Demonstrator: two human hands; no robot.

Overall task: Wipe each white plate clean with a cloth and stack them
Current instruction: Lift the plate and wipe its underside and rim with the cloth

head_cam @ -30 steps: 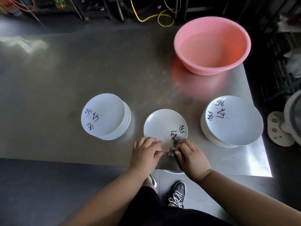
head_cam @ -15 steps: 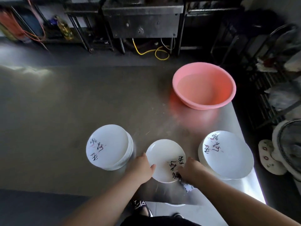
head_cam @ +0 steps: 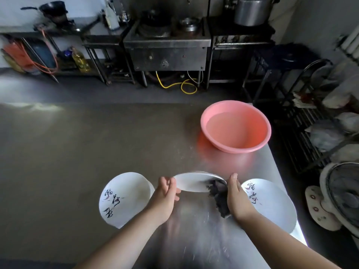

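A white plate (head_cam: 192,182) is lifted off the steel table (head_cam: 97,148) and tilted, its underside towards me. My left hand (head_cam: 165,193) grips its left rim. My right hand (head_cam: 236,193) holds its right rim together with a dark cloth (head_cam: 218,197) that hangs down below the plate. A stack of white plates with black writing (head_cam: 124,199) stands to the left of my left hand. A second stack (head_cam: 272,202) stands to the right, partly hidden by my right forearm.
A pink basin (head_cam: 236,126) with water stands at the table's far right. The table's right edge runs close to the right stack. A fan (head_cam: 342,195) and wire racks stand on the floor to the right. A stove and shelves line the back wall.
The plate lay flat on the table between the stacks with both hands at its near rim. Now both hands have lifted it and tipped it up. The camera has tilted upwards.
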